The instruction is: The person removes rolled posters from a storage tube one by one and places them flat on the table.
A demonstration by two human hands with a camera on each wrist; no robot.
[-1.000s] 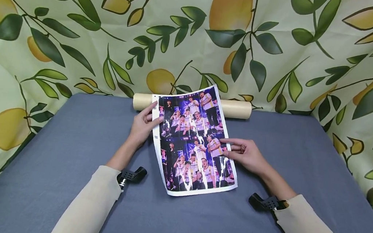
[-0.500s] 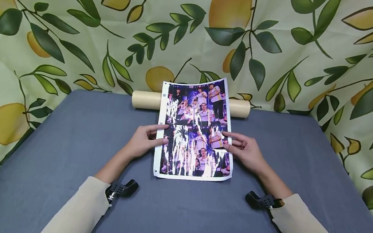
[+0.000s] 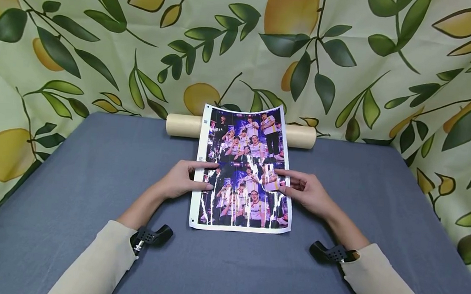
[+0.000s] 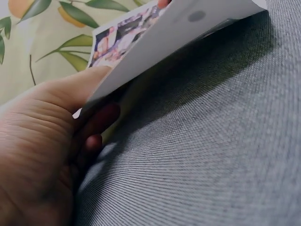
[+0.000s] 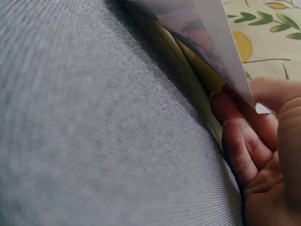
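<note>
You faced a desk [image 3: 70, 189] covered in grey-blue woven cloth. A backdrop [image 3: 102, 39] printed with lemons and dark green leaves on pale yellow hung from 9 through 12 to 3 o'clock, creased at both corners. Light was even and soft.

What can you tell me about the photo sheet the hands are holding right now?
The photo sheet is glossy paper with white borders, printed with two stacked group pictures in purple-blue tones; its underside is plain white. It runs lengthwise away from the person, slightly curved, its near edge on the blue cloth, its far end raised before the cardboard tube. The left hand and right hand pinch its side edges, thumbs on top.
</note>
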